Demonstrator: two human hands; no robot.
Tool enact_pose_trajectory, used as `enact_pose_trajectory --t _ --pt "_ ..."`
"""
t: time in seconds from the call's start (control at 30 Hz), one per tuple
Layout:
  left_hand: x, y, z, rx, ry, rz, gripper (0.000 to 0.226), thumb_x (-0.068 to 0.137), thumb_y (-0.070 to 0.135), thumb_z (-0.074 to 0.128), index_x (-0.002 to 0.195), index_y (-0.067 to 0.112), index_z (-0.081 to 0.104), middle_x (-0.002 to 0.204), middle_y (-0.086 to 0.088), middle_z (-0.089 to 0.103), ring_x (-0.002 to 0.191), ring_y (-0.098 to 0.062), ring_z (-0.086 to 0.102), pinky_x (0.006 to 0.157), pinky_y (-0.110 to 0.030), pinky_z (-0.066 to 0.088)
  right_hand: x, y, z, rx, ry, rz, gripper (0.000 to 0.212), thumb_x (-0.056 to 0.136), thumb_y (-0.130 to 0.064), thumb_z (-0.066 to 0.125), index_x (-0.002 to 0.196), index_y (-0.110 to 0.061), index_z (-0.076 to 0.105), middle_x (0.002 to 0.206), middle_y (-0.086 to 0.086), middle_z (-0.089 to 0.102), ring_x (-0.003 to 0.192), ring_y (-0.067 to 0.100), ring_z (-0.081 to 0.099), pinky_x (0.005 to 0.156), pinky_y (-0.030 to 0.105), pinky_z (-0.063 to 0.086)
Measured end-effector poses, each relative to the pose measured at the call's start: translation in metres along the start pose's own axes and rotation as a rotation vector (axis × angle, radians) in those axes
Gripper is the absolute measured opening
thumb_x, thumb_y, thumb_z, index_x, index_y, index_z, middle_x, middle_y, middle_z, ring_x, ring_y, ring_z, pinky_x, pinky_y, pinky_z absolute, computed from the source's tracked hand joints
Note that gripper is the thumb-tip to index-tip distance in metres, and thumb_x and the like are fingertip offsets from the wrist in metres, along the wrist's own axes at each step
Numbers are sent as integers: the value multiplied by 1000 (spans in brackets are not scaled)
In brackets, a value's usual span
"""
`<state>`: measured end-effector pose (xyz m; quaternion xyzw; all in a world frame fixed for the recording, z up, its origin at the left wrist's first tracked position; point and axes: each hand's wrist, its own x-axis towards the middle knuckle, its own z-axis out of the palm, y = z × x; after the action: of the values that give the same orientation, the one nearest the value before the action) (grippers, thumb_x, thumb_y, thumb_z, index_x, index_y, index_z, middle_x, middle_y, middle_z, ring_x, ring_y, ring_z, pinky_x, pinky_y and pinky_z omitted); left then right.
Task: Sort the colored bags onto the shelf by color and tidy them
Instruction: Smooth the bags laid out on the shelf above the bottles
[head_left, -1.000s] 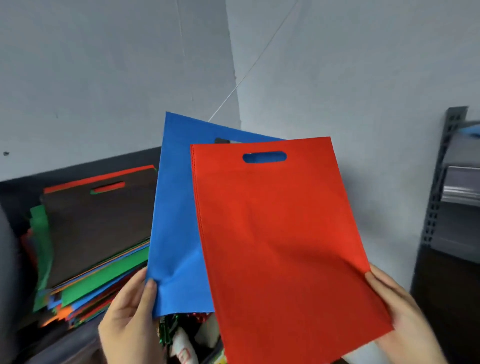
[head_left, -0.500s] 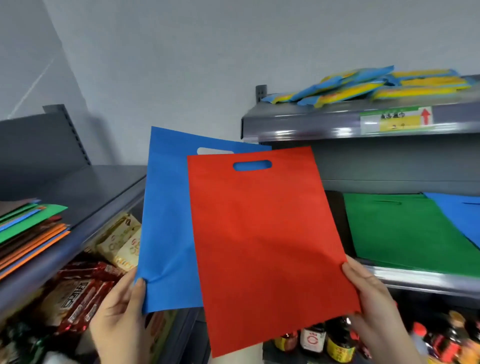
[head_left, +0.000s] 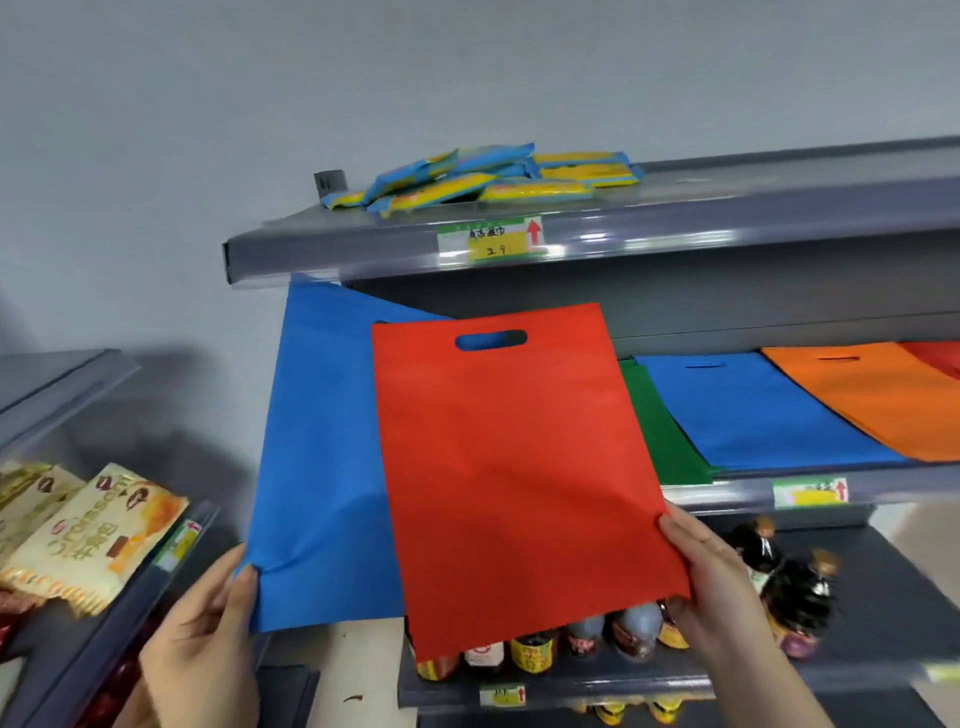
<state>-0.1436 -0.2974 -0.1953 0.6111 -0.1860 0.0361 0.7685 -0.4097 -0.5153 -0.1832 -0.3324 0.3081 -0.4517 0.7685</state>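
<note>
two held bags: red bag (head_left: 514, 467), blue bag (head_left: 322, 441)

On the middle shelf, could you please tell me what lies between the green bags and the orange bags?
A stack of blue bags lies flat between the green bags and the orange bags, as the head view shows.
</note>
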Motion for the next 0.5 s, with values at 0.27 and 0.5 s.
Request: enact_pose_trajectory --t 0.27,0.5 --pt "-59 6 74 -54 -74 -24 45 90 4 56 87 46 72 85 22 71 82 1 65 80 -14 52 -3 -60 -91 -8 130 -55 23 94 -2 44 97 -11 65 70 1 73 55 8 67 44 15 49" --pt "-95 13 134 -154 -142 -146 26 94 -1 48 102 19 63 77 19 72 71 4 67 55 -11 52 -13 -91 -152 41 277 -105 26 94 -6 46 115 -3 62 83 10 69 51 11 63 43 19 49"
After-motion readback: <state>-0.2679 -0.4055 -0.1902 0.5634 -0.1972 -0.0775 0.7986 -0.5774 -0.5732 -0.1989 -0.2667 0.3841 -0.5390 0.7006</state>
